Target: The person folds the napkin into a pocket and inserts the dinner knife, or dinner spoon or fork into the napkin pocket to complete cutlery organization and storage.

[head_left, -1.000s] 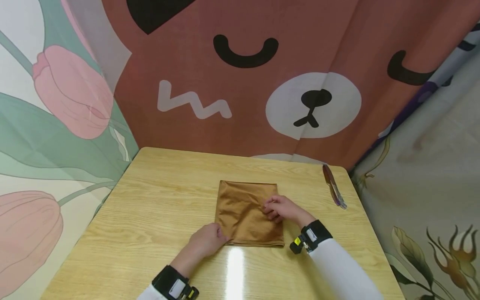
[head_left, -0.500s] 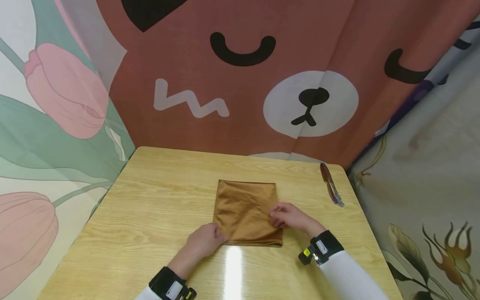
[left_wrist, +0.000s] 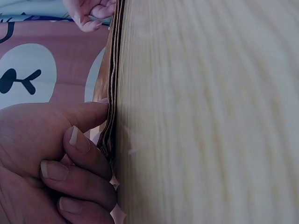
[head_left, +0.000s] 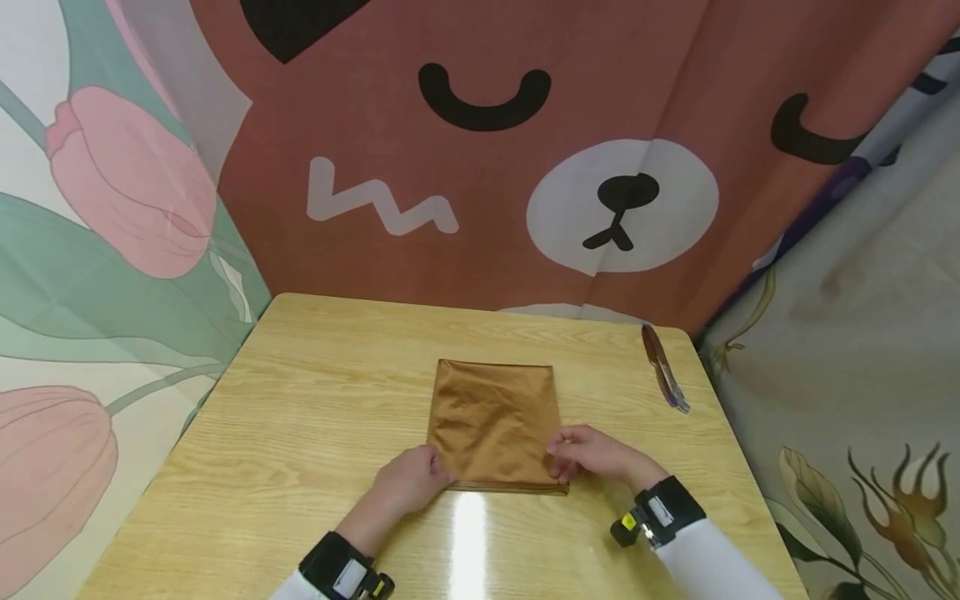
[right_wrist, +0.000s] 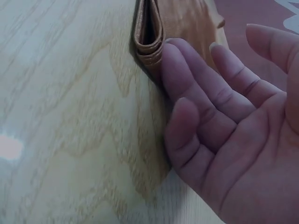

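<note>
A brown satiny cloth (head_left: 495,421), folded into a layered square with a creased top, lies on the wooden table (head_left: 315,392). My left hand (head_left: 408,481) pinches its near left corner; in the left wrist view the thumb rests on top and the other fingers curl at the layered edge (left_wrist: 113,65). At the near right side is my right hand (head_left: 600,454), fingers loosely bent and fingertips right at the cloth's edge. The right wrist view shows its palm turned up beside the rounded fold (right_wrist: 149,44), with the thumb apart from the fingers.
Slender utensils (head_left: 664,369) with brown and shiny parts lie near the table's back right corner. A curtain with a bear print (head_left: 375,275) hangs behind the table, and printed fabric hangs at both sides.
My right hand has moved from over the cloth's right part to its near right edge, toward me. The left hand stays at the near left corner. The cloth's top looks smoother.
</note>
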`<action>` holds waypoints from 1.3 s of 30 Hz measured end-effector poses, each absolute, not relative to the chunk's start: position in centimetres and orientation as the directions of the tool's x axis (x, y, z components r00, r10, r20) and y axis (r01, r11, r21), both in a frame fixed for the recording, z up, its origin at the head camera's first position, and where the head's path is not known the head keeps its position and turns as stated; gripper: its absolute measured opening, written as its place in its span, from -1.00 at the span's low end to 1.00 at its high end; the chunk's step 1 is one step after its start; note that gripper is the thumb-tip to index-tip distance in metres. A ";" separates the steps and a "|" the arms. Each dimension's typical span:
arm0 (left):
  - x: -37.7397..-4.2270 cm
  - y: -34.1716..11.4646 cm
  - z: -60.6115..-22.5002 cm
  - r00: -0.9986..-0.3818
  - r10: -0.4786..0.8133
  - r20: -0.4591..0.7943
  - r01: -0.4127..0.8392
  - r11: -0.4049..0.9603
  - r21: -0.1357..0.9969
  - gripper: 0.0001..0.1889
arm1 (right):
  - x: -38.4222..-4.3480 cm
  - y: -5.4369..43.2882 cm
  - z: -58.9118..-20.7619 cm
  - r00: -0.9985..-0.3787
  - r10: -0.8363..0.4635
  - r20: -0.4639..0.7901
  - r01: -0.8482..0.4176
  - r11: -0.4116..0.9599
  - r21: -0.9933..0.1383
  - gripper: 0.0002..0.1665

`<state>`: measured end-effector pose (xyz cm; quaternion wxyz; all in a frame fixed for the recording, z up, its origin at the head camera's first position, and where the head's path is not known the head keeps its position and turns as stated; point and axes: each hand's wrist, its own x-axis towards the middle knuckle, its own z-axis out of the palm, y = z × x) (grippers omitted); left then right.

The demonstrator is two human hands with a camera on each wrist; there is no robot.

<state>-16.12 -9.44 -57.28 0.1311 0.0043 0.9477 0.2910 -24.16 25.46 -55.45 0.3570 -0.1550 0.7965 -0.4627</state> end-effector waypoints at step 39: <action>-19.0 -7.2 -56.2 -0.939 0.341 0.036 0.328 0.862 0.387 -0.75 | -22.3 23.7 -55.9 -0.735 -0.539 -0.412 0.030 0.580 -0.814 -0.64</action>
